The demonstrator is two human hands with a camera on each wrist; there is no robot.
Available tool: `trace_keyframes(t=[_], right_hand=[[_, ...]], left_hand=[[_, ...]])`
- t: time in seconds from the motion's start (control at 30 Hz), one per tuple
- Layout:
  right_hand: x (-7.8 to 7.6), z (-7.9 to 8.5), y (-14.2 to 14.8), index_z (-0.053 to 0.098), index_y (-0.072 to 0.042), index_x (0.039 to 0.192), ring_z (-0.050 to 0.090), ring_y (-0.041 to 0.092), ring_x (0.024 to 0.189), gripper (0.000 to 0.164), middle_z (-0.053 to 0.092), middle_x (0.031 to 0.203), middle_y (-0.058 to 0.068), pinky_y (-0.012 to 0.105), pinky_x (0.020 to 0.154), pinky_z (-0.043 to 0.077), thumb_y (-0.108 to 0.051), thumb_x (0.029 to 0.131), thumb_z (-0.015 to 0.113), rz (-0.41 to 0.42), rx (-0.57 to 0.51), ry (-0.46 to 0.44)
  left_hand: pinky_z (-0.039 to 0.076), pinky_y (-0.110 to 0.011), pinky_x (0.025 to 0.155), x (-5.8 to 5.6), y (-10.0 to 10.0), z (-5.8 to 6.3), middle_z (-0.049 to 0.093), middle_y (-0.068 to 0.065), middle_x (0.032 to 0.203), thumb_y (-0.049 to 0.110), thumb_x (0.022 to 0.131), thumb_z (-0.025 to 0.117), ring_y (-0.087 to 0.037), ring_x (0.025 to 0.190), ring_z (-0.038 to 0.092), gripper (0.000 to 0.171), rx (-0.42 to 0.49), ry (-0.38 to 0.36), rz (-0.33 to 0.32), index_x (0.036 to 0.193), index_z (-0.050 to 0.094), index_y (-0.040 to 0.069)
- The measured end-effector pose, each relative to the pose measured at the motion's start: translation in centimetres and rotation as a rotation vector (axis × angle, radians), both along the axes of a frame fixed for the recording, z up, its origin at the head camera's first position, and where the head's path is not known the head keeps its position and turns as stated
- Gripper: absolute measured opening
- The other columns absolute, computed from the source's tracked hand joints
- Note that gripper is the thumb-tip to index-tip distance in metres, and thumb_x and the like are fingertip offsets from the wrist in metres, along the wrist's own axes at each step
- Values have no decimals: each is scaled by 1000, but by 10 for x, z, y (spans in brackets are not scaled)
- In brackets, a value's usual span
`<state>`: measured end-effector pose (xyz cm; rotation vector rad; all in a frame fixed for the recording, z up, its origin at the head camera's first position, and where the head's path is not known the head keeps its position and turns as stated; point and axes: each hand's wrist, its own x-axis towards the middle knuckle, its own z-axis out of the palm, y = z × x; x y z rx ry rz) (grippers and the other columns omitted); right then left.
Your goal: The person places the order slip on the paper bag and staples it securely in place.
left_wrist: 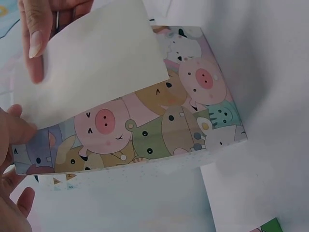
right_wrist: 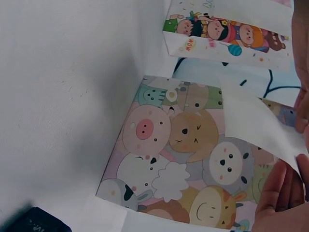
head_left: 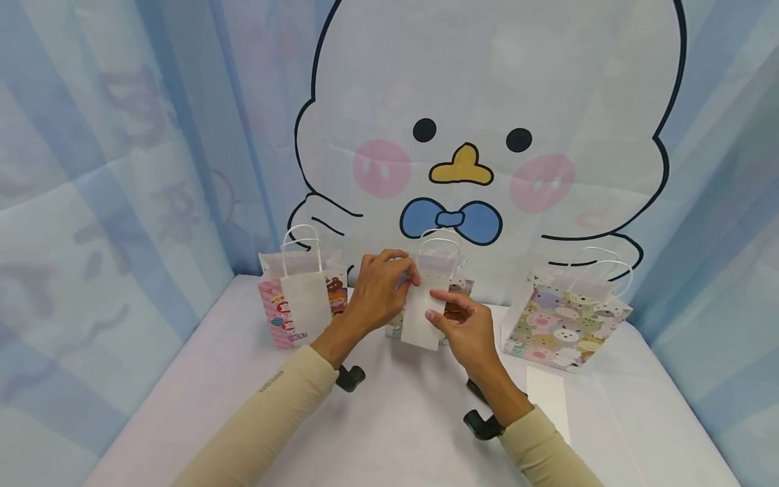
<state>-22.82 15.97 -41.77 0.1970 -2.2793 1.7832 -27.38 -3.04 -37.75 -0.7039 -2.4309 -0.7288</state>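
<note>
In the head view a small paper gift bag [head_left: 459,287] printed with cartoon animals stands mid-table, white twisted handles up. A blank white strip of paper [head_left: 421,325] hangs over its front, its lower end lifted away in the wrist views. My left hand [head_left: 380,291] pinches the strip's upper end at the bag's top edge. My right hand [head_left: 465,328] touches the strip's right side with index finger and thumb tips, both fairly straight; other fingers reach behind its edge. Animal faces on the bag's front [right_wrist: 169,140] show below and beside the strip.
A pink cartoon bag [head_left: 276,314] with a white strip [head_left: 307,304] down its front stands left. Another animal-print bag [head_left: 556,325] stands right. One loose white strip [head_left: 548,399] lies on the table [head_left: 389,433] near my right forearm. A printed curtain [head_left: 462,88] hangs behind.
</note>
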Motion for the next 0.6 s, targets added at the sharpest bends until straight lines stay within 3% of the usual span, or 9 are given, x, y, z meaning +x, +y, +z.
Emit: trace_keyframes(t=[0.3, 0.6], right_hand=[[3, -4, 11, 76, -12, 127, 67, 18, 100, 38, 70, 121, 13, 17, 86, 56, -12, 90, 85, -3, 33, 12], [19, -17, 46, 73, -15, 132, 68, 24, 113, 40, 72, 132, 7, 15, 91, 54, -16, 93, 83, -35, 157, -79]], left_hand=[[44, -49, 108, -1, 2, -1, 81, 0, 110, 10, 100, 74, -24, 137, 61, 8, 4, -9, 0, 94, 73, 16], [43, -49, 109, -2, 2, -1, 81, 2, 108, 10, 100, 73, -22, 136, 61, 11, 14, -10, -6, 93, 72, 18]])
